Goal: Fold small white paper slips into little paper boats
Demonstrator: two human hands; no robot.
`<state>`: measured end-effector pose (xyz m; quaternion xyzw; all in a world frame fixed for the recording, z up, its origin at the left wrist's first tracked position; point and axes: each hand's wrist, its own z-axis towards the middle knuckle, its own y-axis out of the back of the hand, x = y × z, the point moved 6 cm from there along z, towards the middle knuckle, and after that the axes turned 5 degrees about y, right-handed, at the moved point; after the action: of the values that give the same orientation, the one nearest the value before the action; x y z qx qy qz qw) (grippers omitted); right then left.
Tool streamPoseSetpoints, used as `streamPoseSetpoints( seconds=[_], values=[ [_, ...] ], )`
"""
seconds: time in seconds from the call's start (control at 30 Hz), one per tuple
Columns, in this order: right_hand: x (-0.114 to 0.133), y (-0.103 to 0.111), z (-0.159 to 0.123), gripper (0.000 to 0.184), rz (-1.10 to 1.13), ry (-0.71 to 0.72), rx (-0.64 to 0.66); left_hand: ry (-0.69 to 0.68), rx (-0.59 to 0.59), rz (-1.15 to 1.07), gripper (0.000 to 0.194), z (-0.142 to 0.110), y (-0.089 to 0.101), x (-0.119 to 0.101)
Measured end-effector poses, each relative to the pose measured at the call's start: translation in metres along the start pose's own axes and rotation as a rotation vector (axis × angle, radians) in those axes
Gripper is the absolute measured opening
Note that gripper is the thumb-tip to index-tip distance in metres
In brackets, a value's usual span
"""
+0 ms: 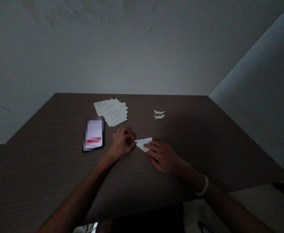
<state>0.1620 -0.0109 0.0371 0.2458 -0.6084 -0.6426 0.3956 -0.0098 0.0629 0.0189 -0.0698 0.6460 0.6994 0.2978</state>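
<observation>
Worktop (47,139) dark brown, set against a grey wall (142,48); light dim. From your left: a phone (94,131) lies face up, dark-edged, its screen lit but blurred to blocks, a red band toward the near end. Just beyond it and a little right, a fanned pile of loose sheets (114,113), white, edges overlapping, faint lines of print on the upper ones.

Next, your left hand (122,142), resting on its side right of the phone. Thumb and forefinger curl round into a ring, tips drawn close at the left corner of the folded paper (143,141); whether they pinch that corner or only touch it, cannot tell. The paper lies on the worktop between your two hands, small, roughly triangular, printed, its long edge on the far side.

Farther back, right of the paper, two small white paper boats (159,116) sit one behind the other, near the far edge rather than near you. Your right hand (166,158) lies palm down in front of them, fingers extended and slightly parted, tips resting on the paper's right part. A pale bracelet (206,186) circles that wrist.
</observation>
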Motion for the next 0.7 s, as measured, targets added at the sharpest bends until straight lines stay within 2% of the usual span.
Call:
streamPoseSetpoints(
  seconds=[0.27,0.53,0.7],
  values=[
    [-0.001,-0.002,0.002,0.024,0.025,-0.008,0.021,-0.056,-0.013,0.036,0.014,-0.003,0.0,-0.009],
    [-0.001,-0.004,0.004,0.027,0.045,0.002,0.004,-0.053,-0.074,0.173,0.046,-0.011,-0.004,-0.022],
    [-0.002,-0.004,0.003,0.026,0.048,0.008,-0.014,-0.059,-0.073,0.179,0.05,-0.011,-0.005,-0.022]
  ],
)
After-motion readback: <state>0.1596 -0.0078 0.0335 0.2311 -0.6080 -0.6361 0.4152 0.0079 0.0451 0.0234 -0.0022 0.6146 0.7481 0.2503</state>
